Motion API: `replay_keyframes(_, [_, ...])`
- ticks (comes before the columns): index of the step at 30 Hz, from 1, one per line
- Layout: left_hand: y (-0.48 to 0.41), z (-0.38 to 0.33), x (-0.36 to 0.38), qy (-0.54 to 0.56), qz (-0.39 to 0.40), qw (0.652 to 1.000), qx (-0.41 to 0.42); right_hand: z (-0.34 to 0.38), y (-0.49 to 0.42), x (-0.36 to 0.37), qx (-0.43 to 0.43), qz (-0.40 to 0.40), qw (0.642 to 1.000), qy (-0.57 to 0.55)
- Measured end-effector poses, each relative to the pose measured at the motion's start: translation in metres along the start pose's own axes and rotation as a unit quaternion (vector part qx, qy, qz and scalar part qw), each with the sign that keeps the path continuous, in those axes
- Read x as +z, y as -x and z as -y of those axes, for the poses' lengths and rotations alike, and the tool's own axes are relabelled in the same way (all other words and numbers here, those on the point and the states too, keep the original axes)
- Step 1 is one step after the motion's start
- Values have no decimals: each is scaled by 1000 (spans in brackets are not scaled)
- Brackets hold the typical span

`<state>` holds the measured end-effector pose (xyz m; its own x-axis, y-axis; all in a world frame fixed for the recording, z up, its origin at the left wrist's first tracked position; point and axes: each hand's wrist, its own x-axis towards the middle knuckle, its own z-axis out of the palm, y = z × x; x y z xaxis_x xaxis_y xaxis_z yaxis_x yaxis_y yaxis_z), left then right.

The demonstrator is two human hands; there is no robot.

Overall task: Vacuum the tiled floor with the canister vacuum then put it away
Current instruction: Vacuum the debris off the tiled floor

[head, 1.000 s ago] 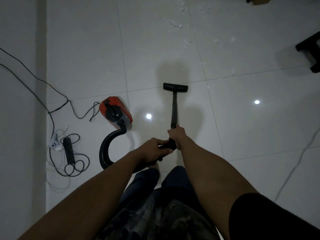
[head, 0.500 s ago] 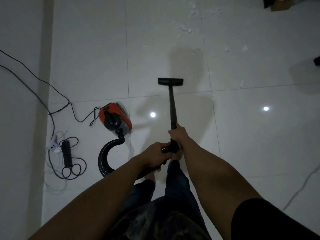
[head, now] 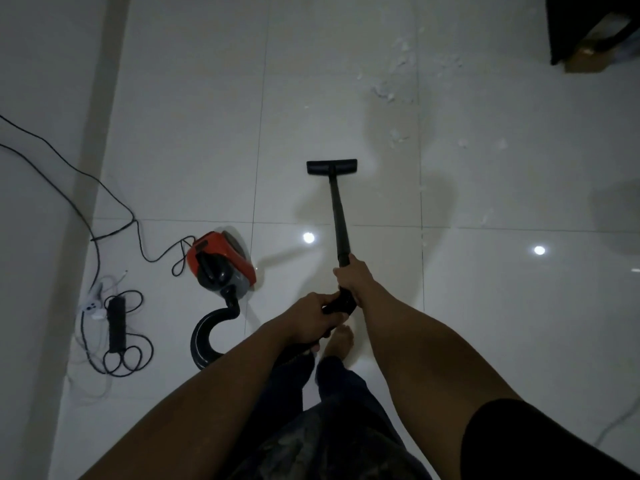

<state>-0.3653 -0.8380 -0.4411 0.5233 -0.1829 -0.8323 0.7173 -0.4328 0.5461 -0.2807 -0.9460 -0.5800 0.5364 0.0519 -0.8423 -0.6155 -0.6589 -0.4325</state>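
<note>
White tiled floor (head: pixel 519 323), glossy, two lamp glints on it. Dark furniture (head: pixel 588 19) at the far right corner, a brown box (head: pixel 585 58) under its edge. Person stands over the tiles, both bare forearms reaching forward, one bare foot (head: pixel 339 341) just below the hands. Black hose (head: pixel 204 336) curls in a hook on the floor to the person's left and runs up into the red canister (head: pixel 225 259), which sits on the tiles near a grout line. Black wand (head: pixel 337 220) slants forward from the hands, its nozzle (head: pixel 331 167) flat on the floor. Right hand (head: pixel 353 278) is wrapped round the wand's lower end; left hand (head: pixel 311 318), just behind it, grips the bent handle where the hose joins. Black power strip (head: pixel 116 323) lies left of the hose among looped cords (head: pixel 104 192) that trail off along the wall. White scraps (head: pixel 391 90) are scattered ahead and right of the nozzle, apart from it.
</note>
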Motion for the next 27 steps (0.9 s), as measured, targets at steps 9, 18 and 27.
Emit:
replay_keyframes(9, [-64,-57,-85,-3,14,1000,-2,94,-60,-37,-4,-11,1000,12])
replay_keyframes(18, [-133,-123,-209,-27,17,999,12,213,-146,-68,9,-26,999,-46])
replay_keyframes(27, [-180,-185,-280,6,21,1000,-9,304,-193,-106,-2,-73,996,48])
